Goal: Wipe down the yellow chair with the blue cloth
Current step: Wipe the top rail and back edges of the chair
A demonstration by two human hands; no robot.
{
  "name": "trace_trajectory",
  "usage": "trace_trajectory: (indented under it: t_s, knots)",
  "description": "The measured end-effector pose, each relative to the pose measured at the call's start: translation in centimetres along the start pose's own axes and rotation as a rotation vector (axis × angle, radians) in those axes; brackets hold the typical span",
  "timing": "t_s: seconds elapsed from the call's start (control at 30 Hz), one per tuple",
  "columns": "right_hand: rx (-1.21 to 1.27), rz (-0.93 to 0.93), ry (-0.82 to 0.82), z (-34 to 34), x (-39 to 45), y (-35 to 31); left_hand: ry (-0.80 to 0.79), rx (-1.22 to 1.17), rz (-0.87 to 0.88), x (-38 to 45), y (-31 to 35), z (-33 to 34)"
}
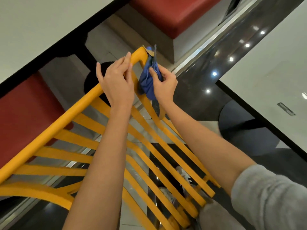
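Slats of the yellow chair [149, 163] fill the near part of the view, running away from us toward its top rail, which crosses from near left up to the far corner. We judge this frame stiff and fairly light, smooth enough that a cloth slides on it easily, so it needs steadying while we rub. Our left hand [116, 80] does that: it rests on the top rail with fingers mostly straight, the fingertips reaching toward the far corner; how the thumb lies we cannot tell. Just to its right, our right hand [164, 85] pinches the blue cloth [149, 80] between thumb and curled fingers. This cloth is soft and bunched into a loose wad, hanging against the corner post, with a frayed end poking up past the rail. We judge it best held well gathered, so no loose tail catches between slats. Farther off lie red seats [174, 12] and a white table [33, 30].
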State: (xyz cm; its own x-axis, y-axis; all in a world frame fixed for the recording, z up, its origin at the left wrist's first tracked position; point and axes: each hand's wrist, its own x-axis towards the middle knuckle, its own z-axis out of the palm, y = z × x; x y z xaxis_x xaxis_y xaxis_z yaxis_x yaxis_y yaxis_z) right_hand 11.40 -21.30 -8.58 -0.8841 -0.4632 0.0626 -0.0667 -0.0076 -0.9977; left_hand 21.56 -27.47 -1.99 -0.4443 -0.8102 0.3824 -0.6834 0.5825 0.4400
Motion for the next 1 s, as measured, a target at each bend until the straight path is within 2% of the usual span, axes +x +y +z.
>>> trace_trajectory:
  t_s: [0.1, 0.23, 0.43, 0.53, 0.7, 0.8, 0.9, 1.0]
  knots:
    - [-0.082, 0.097, -0.047, -2.9, -1.9, 2.9, 0.002, 0.000, -0.001, 0.0, -0.1, 0.0]
    - [-0.189, 0.177, -0.020, -4.9, -3.5, 4.6, -0.001, -0.032, -0.016, 0.0, 0.2, -0.2]
    - [0.008, -0.014, 0.031, 1.2, 0.7, -0.6, -0.002, -0.033, -0.011, 0.2, 0.0, -0.2]
    - [-0.088, -0.016, -0.012, -0.3, -0.1, 0.9, -0.005, -0.035, -0.028, 0.2, 0.2, -0.2]
    - [-0.302, 0.158, -0.110, -7.0, -3.8, 5.7, -0.022, -0.038, -0.065, 0.2, 0.3, -0.3]
    - [-0.338, 0.211, -0.076, -7.5, -4.2, 5.8, -0.023, -0.031, -0.070, 0.2, 0.2, -0.2]
    - [-0.252, 0.130, -0.054, -3.7, -1.9, 2.9, -0.015, -0.033, -0.060, 0.2, 0.1, -0.2]
    - [-0.010, 0.058, 0.003, 0.2, 0.7, -0.6, -0.021, -0.020, -0.046, 0.3, 0.1, -0.2]
